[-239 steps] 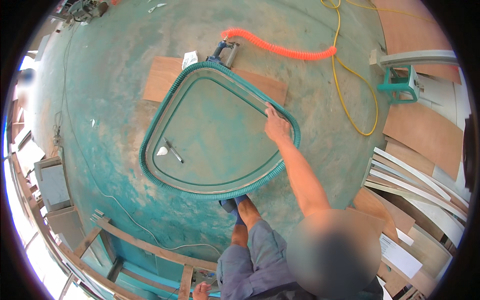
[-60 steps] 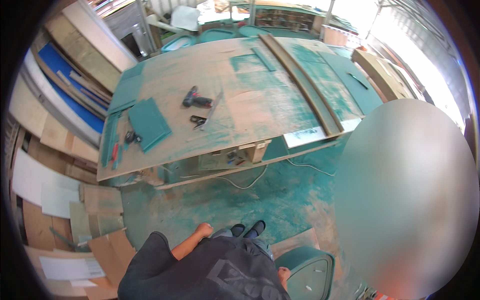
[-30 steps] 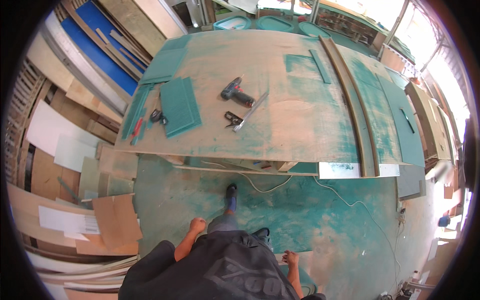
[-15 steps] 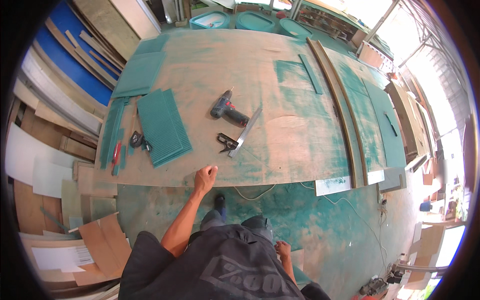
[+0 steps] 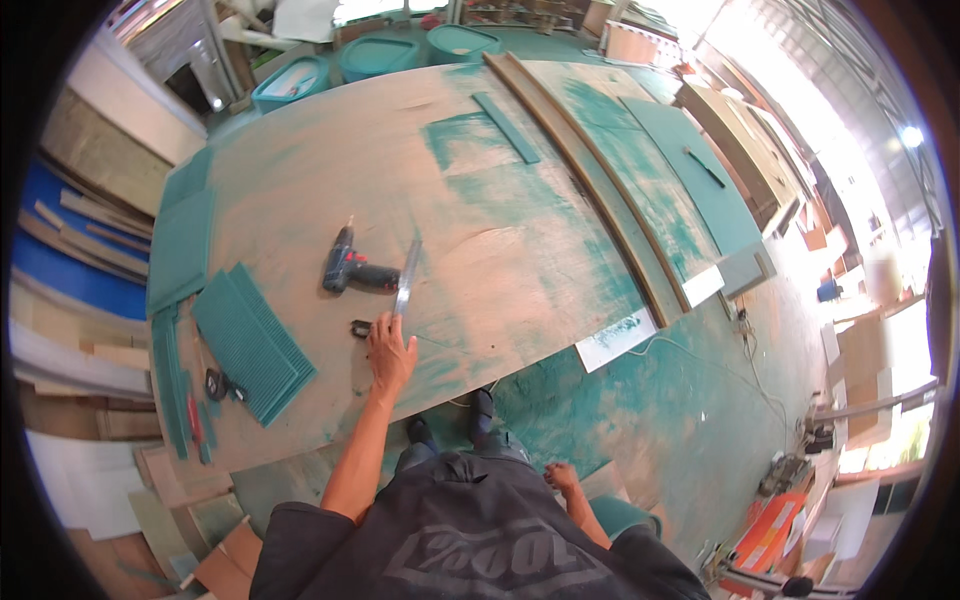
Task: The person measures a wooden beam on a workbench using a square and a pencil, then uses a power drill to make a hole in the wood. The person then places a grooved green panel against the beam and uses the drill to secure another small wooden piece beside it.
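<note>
The combination square, with its steel blade [image 5: 408, 278] and dark head [image 5: 360, 328], is laid flat on the plywood worktop [image 5: 300, 180], near the front edge, and is partly covered by the left grip [image 5: 391, 352]. That grip is held spread over the near end of the blade, the thumb set apart from the fingers; whether the metal is touched cannot be told. The right grip [image 5: 562, 477] is carried low beside the body, fingers curled; whether anything is enclosed cannot be told. A light but dense tool should be expected, stiff along its length, with most weight probably gathered in the head. The thin blade is likely to be smooth, slippery and hard to pick up from flat, so the head is judged the best place to be held. Knocks should be avoided, since accuracy could be spoiled. Just beside the blade, the base of a cordless drill [image 5: 352, 268] is found, so little finger room is left there.
</note>
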